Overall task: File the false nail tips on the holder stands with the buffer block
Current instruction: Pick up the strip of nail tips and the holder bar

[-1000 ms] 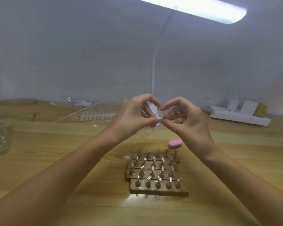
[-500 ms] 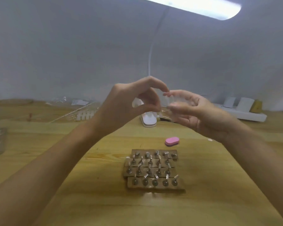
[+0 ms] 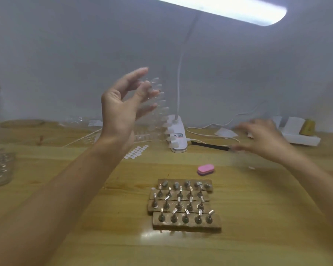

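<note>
So we've got our left hand [image 3: 119, 108] up in the air, well above the table [image 3: 85, 237], with the thumb and fingers pinching the top end of a clear strip of nail tips [image 3: 161, 112] that dangles down in front of the lamp base [image 3: 178, 135]. The grip is a bit soft-looking and blurry, but the strip is definitely in that hand. Our right hand [image 3: 263, 141] is way off to the right, low over the table, and it's smeared with motion blur. As far as we can make out the fingers are stretched out flat and there's nothing in it. The thumb end sits just by the tip of a thin black stick [image 3: 210, 145] lying on the wood, and we can't tell if it touches. The pink buffer block [image 3: 205, 169] is lying on the table by itself, just behind the holder stands [image 3: 185, 204], with neither hand near it. The stands sit in four rows on brownish bases, front and centre, each with a little tip on top. There's also a sheet of small white ovals [image 3: 136, 151] left of the lamp base and a white power strip [image 3: 300, 140] at the far right.
</note>
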### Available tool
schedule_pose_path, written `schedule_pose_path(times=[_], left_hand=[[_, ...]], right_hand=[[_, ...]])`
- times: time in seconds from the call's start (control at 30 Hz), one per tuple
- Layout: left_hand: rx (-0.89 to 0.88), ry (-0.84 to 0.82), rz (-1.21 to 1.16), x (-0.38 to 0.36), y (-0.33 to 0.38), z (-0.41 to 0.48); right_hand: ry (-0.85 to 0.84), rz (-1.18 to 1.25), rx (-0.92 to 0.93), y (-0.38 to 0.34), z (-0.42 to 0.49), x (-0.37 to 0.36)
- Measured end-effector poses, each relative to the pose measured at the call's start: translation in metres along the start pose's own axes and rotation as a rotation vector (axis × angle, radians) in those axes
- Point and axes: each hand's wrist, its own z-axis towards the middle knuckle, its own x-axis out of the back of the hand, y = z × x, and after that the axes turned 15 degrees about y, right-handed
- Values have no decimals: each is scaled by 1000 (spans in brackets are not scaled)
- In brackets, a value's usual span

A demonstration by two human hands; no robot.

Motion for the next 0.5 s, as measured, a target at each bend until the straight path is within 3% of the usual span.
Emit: schedule_pose_path(times=[0.07, 0.13, 0.23, 0.33, 0.5], left_hand=[[134, 27, -73, -2, -4, -3], [231, 57, -117, -5, -8, -7], [305, 79, -171, -9, -14, -15], [297, 41, -180, -11, -16, -22], [303, -178, 8, -12, -17, -28]], right_hand=[[37, 524, -19, -24, -8, 12], [-161, 1006, -21, -56, -22, 17], [-292, 1090, 44, -92, -41, 9], [-178, 1168, -25, -106, -46, 0], [-80, 1207, -100, -102, -43, -1]])
